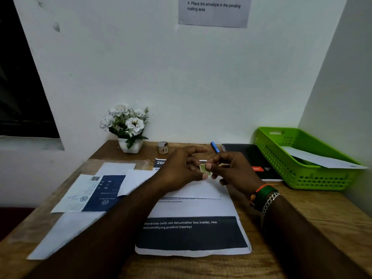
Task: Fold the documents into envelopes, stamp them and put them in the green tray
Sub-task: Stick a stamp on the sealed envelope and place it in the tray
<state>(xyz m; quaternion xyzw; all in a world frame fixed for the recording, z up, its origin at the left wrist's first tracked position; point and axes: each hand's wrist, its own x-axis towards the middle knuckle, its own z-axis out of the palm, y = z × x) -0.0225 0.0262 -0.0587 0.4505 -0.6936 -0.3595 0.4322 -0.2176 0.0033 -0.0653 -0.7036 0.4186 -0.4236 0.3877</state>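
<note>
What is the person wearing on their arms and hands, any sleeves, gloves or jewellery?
Both forearms are bare, with no sleeves in view and no gloves. The left hand and its wrist carry nothing. At the wrist of the right hand sit an orange and green thread band and a silver chain-link bracelet.

Bare forearms, right wrist [263, 198] with orange-green thread bands, silver chain bracelet [268, 204]

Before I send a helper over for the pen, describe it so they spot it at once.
Start at the green tray on the desk's right side, then the black notebook left of it. The pen lies by that notebook's far left corner, near the wall. It is the only slim blue thing there.
</note>
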